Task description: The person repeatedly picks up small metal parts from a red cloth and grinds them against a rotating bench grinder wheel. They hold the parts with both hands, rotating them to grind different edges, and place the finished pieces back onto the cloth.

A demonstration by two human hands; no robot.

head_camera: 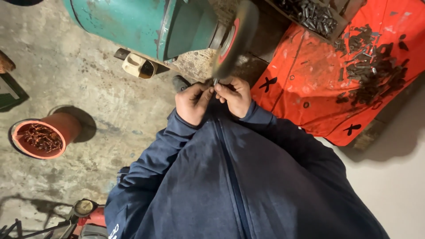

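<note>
Head view. Left hand (193, 102): fingers curled, pinching small metal piece (215, 82) from left. Right hand (235, 95): fingers clenched on same piece from right. Piece: held between fingertips of both hands, upper end pressed at lower edge of spinning grinding wheel (234, 40); detail too small to tell. Wheel: mounted on teal motor housing (133, 22). Right of hands: orange sheet (305, 71) bearing pile of dark metal parts (372, 66). Above: tray of similar parts (310, 13). Left, on concrete floor (88, 75): orange bucket (44, 135) with reddish parts inside.
</note>
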